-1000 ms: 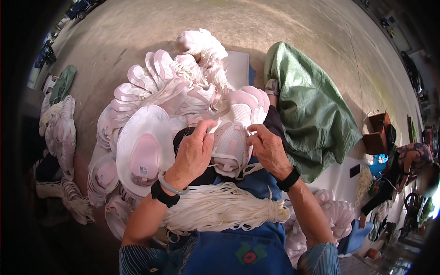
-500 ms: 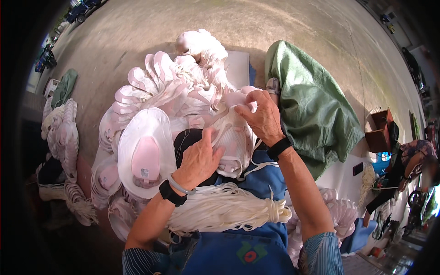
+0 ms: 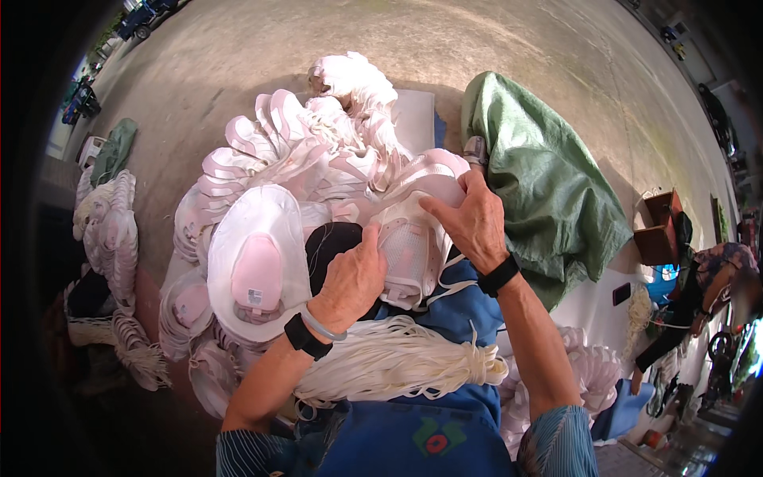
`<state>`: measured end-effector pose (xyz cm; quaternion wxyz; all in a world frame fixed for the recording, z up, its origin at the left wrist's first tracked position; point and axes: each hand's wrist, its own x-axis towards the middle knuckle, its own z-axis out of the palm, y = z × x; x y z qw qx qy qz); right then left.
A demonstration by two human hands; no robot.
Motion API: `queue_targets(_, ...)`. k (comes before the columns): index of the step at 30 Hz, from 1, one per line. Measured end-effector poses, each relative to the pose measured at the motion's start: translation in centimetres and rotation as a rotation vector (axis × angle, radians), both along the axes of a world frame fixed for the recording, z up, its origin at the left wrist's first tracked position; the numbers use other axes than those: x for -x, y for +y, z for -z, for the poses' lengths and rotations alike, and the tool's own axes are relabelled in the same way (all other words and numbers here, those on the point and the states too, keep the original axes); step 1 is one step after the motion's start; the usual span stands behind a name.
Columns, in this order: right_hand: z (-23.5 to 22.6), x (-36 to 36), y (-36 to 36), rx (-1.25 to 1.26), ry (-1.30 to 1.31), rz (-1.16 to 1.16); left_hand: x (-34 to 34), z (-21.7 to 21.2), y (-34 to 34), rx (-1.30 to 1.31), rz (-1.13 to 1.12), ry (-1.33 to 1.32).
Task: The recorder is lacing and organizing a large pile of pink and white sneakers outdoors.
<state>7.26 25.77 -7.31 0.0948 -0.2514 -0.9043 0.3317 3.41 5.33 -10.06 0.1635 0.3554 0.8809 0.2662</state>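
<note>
On lap, over blue apron [image 3: 445, 318]: pink-white shoe upper [image 3: 409, 238] held between both hands. Left hand [image 3: 354, 274] curled, fingertips pinching upper's near-left edge, prob. to steady it. Right hand [image 3: 473, 222] spread over far-right side, fingers half-closed, thumb pressing top; looks like it's bracing the piece flat. Upper sits betw. the hands, touching both. Bundle of white laces [image 3: 397, 366] lies across lap just below wrists, close to reach. Pile of same uppers [image 3: 270, 167] stacked at far-left of lap on concrete; green sack [image 3: 548, 175] to right, beside rt hand
</note>
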Motion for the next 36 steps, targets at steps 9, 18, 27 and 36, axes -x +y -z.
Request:
queue_targets(9, 1.9, 1.9, 2.3, -0.09, 0.018, 0.049, -0.4, 2.1, 2.6, -0.05, 0.005, 0.151)
queue_targets(18, 1.9, -3.0, -0.3, -0.166, 0.169, 0.042, 0.0, 1.9, 1.7, 0.025, -0.022, 0.076)
queue_targets(27, 0.7, -5.2, 0.6, 0.948, 0.063, -0.01, 2.0, 0.7, -0.5, -0.32, -0.079, -0.038)
queue_targets(36, 2.8, -4.6, -0.2, 0.102, 0.119, -0.171, 2.5, -3.0, 2.1, -0.472, -0.166, -0.173)
